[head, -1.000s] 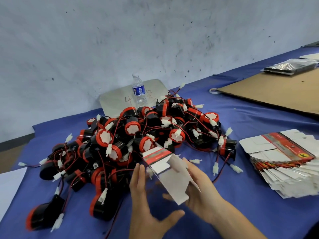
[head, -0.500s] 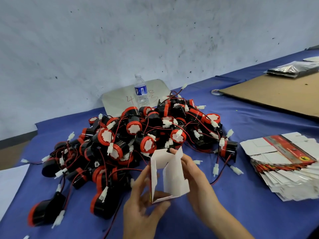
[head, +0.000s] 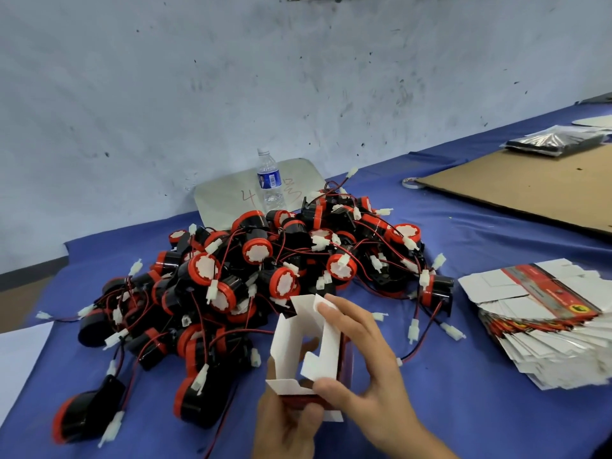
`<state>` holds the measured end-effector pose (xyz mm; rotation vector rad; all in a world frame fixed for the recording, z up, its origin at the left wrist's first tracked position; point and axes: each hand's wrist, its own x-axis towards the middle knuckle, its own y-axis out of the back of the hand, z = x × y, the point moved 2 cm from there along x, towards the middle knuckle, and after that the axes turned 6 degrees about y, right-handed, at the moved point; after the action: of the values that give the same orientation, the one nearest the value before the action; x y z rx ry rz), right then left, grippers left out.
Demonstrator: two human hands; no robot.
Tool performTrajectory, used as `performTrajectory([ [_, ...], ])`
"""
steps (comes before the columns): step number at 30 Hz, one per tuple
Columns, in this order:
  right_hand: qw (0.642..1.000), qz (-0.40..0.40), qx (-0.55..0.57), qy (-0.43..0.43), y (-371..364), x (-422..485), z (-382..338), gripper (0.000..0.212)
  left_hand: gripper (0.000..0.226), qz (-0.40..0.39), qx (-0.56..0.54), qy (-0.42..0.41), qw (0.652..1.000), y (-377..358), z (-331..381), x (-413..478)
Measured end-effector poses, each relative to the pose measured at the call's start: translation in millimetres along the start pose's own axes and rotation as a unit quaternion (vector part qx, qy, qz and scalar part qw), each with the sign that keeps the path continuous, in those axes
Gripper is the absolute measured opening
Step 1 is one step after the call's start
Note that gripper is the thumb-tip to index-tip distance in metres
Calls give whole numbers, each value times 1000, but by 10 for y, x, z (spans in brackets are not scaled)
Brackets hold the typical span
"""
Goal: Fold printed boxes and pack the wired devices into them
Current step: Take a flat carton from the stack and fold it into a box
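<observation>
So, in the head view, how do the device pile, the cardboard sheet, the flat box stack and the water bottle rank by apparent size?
1. device pile
2. cardboard sheet and flat box stack: similar, both cut off by the frame edge, so unranked
3. water bottle, smallest, though far away

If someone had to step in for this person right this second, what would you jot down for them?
Hands: the left hand grips the bottom of the half-folded box; the right hand holds its flaps, fingers on an upper one and thumb on a lower one.
Things: the wired devices lie heaped on the blue table behind the box; the flat printed boxes are stacked to the right.
Done: one box opened up, flaps untucked, no device seen in it.
Left: tuck the flaps, put a device in, then repeat.
</observation>
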<state>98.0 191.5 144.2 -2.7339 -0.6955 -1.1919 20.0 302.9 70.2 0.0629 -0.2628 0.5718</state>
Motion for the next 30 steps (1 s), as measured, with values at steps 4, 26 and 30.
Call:
performTrajectory([
  [4, 1000, -23, -3, -5, -38, -25, -16, 52, 64, -50, -18, 2, 999, -56, 214, 49],
  [26, 989, 51, -114, 74, -54, -9, -6, 54, 24, 37, 11, 122, 992, -88, 272, 26],
  [30, 984, 47, -135, 109, -88, -30, -40, 57, 47, 15, -36, 88, 995, -94, 397, 70],
])
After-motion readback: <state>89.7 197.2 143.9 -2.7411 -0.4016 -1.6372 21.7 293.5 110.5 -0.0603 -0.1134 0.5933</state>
